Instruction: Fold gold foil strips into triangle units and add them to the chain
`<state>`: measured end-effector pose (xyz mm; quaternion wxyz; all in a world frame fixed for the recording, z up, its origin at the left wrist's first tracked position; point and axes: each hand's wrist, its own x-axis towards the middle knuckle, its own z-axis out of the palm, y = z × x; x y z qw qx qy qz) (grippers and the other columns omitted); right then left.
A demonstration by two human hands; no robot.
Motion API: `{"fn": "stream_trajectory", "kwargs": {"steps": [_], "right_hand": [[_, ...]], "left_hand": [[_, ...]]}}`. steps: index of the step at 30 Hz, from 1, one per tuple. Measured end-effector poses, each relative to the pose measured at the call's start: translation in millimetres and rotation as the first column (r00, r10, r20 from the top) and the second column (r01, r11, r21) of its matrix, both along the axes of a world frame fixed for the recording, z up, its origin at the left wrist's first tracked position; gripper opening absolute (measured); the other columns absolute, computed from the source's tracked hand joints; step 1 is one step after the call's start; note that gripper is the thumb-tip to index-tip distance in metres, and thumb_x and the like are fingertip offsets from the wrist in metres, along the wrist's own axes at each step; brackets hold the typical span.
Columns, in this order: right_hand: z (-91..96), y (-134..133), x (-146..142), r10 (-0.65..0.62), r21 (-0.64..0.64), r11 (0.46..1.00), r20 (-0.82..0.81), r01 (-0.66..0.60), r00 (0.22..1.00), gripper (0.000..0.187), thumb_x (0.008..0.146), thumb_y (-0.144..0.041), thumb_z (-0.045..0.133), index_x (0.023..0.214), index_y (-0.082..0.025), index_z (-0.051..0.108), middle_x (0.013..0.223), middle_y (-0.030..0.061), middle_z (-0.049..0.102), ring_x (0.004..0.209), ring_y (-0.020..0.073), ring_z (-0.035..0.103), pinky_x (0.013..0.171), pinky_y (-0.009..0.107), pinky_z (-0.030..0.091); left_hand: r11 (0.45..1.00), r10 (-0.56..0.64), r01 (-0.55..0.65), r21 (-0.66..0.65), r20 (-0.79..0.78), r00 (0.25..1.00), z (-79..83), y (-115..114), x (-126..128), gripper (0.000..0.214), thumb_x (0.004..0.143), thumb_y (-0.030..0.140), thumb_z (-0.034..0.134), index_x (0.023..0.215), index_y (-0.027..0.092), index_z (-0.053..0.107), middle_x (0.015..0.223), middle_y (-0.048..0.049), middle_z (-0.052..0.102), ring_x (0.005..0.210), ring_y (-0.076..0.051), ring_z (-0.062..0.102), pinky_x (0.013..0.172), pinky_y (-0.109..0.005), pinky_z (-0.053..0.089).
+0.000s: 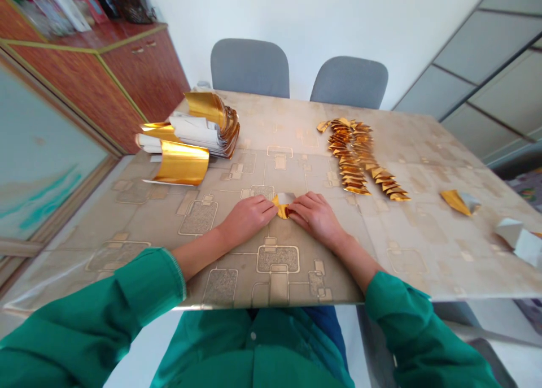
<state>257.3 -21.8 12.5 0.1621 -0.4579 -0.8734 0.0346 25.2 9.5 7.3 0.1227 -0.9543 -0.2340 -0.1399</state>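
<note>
Between my two hands, low over the middle of the table near its front edge, is a small piece of gold foil paper, partly folded, with a paler patch at its far side. My left hand pinches its left end, thumb and fingers pressed together. The right end is gripped by the closed fingers of my right hand. Fingertips cover much of the paper, so its exact shape is hidden. Beyond my right hand lie rows of folded gold paper pieces, overlapping one another.
A stack of gold and white paper sheets stands at the back left, with a curled gold sheet before it. To the right lie a folded gold piece and white paper. Two grey chairs stand behind the patterned table.
</note>
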Motion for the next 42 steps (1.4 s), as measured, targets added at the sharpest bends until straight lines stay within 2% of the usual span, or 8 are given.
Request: {"fn": "stream_trajectory", "kwargs": {"steps": [4,9,16,19,23,26,32,42], "right_hand": [[-2.1,-3.4,3.4,0.002,0.008,1.0,-0.033,-0.002,0.999,0.021,0.098,-0.027,0.053,0.109,-0.021,0.069,0.108,0.008,0.069,0.098,0.0225,0.054,0.084,0.036,0.042],[-4.1,-4.4,3.7,-0.016,0.053,0.998,-0.052,0.019,0.999,0.025,0.096,-0.025,0.055,0.117,-0.019,0.066,0.113,0.0095,0.067,0.102,0.0235,0.054,0.085,0.037,0.044],[-4.8,-1.0,-4.7,-0.085,0.153,0.985,0.033,0.079,0.996,0.027,0.102,-0.029,0.047,0.096,-0.021,0.072,0.096,0.0067,0.072,0.095,0.021,0.056,0.083,0.035,0.038],[-8.4,-2.0,-3.6,-0.066,0.201,0.978,0.03,0.059,0.997,0.025,0.101,-0.03,0.049,0.092,-0.022,0.072,0.092,0.005,0.072,0.09,0.0194,0.056,0.081,0.034,0.037],[-11.2,-4.5,-2.8,-0.045,0.24,0.97,0.04,0.034,0.998,0.024,0.1,-0.029,0.051,0.088,-0.022,0.071,0.088,0.0041,0.071,0.087,0.0186,0.055,0.08,0.033,0.037],[-9.8,-8.3,-4.2,-0.06,0.232,0.972,0.041,0.049,0.997,0.024,0.1,-0.027,0.051,0.088,-0.023,0.071,0.091,0.0046,0.07,0.088,0.0192,0.055,0.079,0.033,0.039],[-9.7,-17.0,-5.2,-0.129,0.192,0.972,-0.035,0.133,0.991,0.018,0.096,-0.027,0.056,0.093,-0.025,0.074,0.116,0.0088,0.063,0.105,0.0233,0.051,0.087,0.035,0.044],[-8.3,-20.6,0.4,-0.085,0.053,0.995,-0.057,0.088,0.995,0.021,0.097,-0.023,0.052,0.108,-0.023,0.069,0.104,0.0065,0.066,0.096,0.0216,0.054,0.083,0.035,0.041]], "left_hand": [[0.998,-0.01,0.01,0.064,0.006,1.0,-4.5,2.6,0.5,0.016,0.096,0.01,0.05,0.1,0.012,0.066,0.09,-0.0073,0.069,0.083,-0.018,0.062,0.071,-0.028,0.048],[0.998,0.019,-0.025,0.065,0.091,0.996,-7.7,4.1,0.7,0.018,0.098,0.011,0.049,0.093,0.013,0.066,0.082,-0.0055,0.068,0.077,-0.017,0.062,0.068,-0.028,0.048],[1.0,0.004,-0.007,0.018,0.154,0.988,-10.1,3.8,4.4,0.016,0.098,0.025,0.055,0.1,0.014,0.067,0.092,-0.0062,0.07,0.085,-0.019,0.062,0.075,-0.029,0.049],[1.0,-0.013,0.013,0.003,0.115,0.993,-7.5,3.9,4.6,0.016,0.099,0.021,0.053,0.106,0.015,0.066,0.1,-0.0063,0.069,0.091,-0.019,0.061,0.079,-0.029,0.049],[1.0,-0.021,0.022,-0.011,0.076,0.997,-7.1,3.1,5.2,0.016,0.098,0.015,0.052,0.106,0.015,0.066,0.096,-0.0062,0.068,0.089,-0.019,0.059,0.078,-0.029,0.049],[1.0,0.003,-0.003,0.001,0.11,0.994,-10.3,-0.4,6.1,0.015,0.097,0.014,0.053,0.101,0.014,0.068,0.09,-0.0055,0.068,0.084,-0.02,0.059,0.073,-0.029,0.049],[0.999,0.05,-0.047,-0.023,0.178,0.983,-11.5,-10.8,6.5,0.016,0.098,0.018,0.053,0.099,0.016,0.069,0.085,-0.0042,0.069,0.081,-0.019,0.06,0.071,-0.028,0.048],[0.995,-0.026,0.044,-0.089,0.192,0.981,-12.0,-11.5,0.8,0.017,0.099,0.018,0.052,0.101,0.017,0.069,0.102,-0.0046,0.069,0.091,-0.018,0.059,0.081,-0.028,0.049]]}}
